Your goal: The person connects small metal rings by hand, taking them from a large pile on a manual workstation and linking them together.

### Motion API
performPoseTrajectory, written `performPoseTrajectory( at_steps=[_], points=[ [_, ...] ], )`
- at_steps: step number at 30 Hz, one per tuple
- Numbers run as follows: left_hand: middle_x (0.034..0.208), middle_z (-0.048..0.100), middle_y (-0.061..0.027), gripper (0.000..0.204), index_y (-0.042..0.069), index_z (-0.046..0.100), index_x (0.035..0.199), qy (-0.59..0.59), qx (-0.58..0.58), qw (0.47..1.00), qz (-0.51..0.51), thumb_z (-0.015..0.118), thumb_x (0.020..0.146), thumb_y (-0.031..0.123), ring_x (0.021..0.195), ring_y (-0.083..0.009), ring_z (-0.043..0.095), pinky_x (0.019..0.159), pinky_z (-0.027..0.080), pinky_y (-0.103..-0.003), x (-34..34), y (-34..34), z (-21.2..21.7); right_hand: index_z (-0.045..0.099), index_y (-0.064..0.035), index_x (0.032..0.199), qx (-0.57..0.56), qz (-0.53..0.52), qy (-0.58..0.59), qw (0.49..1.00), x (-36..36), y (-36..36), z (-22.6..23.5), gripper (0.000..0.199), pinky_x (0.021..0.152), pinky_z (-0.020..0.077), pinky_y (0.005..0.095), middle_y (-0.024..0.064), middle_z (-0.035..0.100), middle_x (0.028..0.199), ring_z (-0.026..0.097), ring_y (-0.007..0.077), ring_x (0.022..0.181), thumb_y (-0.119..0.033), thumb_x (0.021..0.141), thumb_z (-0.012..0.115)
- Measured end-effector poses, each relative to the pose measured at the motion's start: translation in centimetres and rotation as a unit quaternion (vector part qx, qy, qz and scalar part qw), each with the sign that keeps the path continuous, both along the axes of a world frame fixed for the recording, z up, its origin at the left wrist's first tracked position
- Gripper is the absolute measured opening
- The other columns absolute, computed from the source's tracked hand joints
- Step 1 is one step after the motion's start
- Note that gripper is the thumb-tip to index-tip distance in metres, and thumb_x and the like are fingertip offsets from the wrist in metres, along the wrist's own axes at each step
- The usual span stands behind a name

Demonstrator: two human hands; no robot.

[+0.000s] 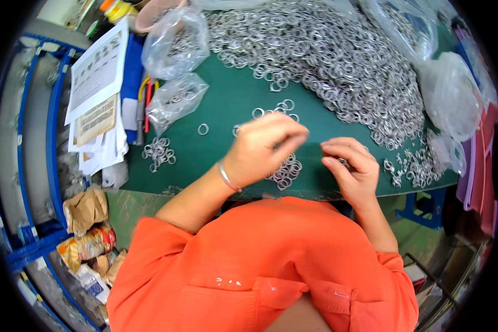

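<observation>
Left hand (263,149) curled, grip pinched shut at the fingertips, on what cannot be told. Right hand (351,166) likewise curled, grip closed on a small silvery metal ring piece (344,162), mostly hidden. Fingertips of both nearly meeting above the near edge of the dark green surface (232,99). Small cluster of silver metal rings (285,170) directly under and just right of the left hand, between the two hands, nearer the left. Great heap of loose silver rings (337,61) well beyond, toward the far right. Clear plastic bags (174,99) at far left holding a few rings; more crumpled clear bags (451,94) at right, contents unclear.
</observation>
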State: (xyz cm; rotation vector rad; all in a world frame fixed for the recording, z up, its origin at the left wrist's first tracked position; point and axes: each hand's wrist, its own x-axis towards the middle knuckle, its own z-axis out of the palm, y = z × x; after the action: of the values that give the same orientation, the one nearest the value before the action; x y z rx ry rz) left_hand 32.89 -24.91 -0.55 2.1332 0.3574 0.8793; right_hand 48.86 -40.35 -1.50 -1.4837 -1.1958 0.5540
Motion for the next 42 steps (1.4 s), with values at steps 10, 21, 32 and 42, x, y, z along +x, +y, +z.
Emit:
performPoseTrajectory(
  at_steps=[10, 21, 32, 42],
  points=[
    [0.088, 0.067, -0.0154, 0.007, 0.000, 0.068, 0.085, 0.229, 0.212, 0.897, 0.314, 0.068, 0.078, 0.002, 0.082, -0.0353, 0.064, 0.077, 0.051, -0.042, -9.7, 9.2, 0.3, 0.071, 0.0007, 0.090, -0.011, -0.011, 0.022, 1.000, 0.4, 0.5, -0.2, 0.008, 0.067, 0.0494, 0.0266, 0.0100, 0.070, 0.090, 0.065, 0.0172, 0.081, 0.001, 0.082, 0.071],
    [0.085, 0.064, -0.0145, 0.007, 0.001, 0.067, 0.085, 0.168, 0.162, 0.931, 0.281, 0.068, 0.078, 0.002, 0.081, -0.0342, 0.062, 0.076, 0.050, -0.042, -5.3, 8.2, -1.2, 0.071, 0.0009, 0.090, -0.030, -0.034, 0.016, 0.999, 1.2, -0.2, -0.4, 0.008, 0.065, 0.0496, 0.0258, 0.0100, 0.069, 0.093, 0.064, 0.0158, 0.078, 0.002, 0.083, 0.070],
    [0.083, 0.062, -0.0098, 0.018, 0.001, 0.066, 0.093, 0.215, 0.040, 0.970, 0.102, 0.074, 0.076, -0.001, 0.074, -0.0228, 0.064, 0.066, 0.052, -0.034, -1.4, 4.8, -4.0, 0.070, 0.0001, 0.092, -0.002, 0.031, -0.044, 0.999, -0.1, 2.1, 0.5, 0.009, 0.064, 0.0516, 0.0262, 0.0100, 0.069, 0.092, 0.065, 0.0166, 0.078, 0.000, 0.083, 0.070],
    [0.093, 0.064, -0.0125, 0.011, -0.004, 0.061, 0.089, -0.063, -0.515, 0.849, -0.100, 0.067, 0.083, -0.011, 0.089, -0.0188, 0.065, 0.077, 0.058, -0.030, 0.1, 0.0, -2.9, 0.070, -0.0017, 0.090, 0.018, 0.013, -0.013, 1.000, -1.2, 3.3, -0.1, 0.012, 0.062, 0.0519, 0.0262, 0.0091, 0.068, 0.089, 0.066, 0.0171, 0.076, -0.002, 0.079, 0.075]
  ],
)
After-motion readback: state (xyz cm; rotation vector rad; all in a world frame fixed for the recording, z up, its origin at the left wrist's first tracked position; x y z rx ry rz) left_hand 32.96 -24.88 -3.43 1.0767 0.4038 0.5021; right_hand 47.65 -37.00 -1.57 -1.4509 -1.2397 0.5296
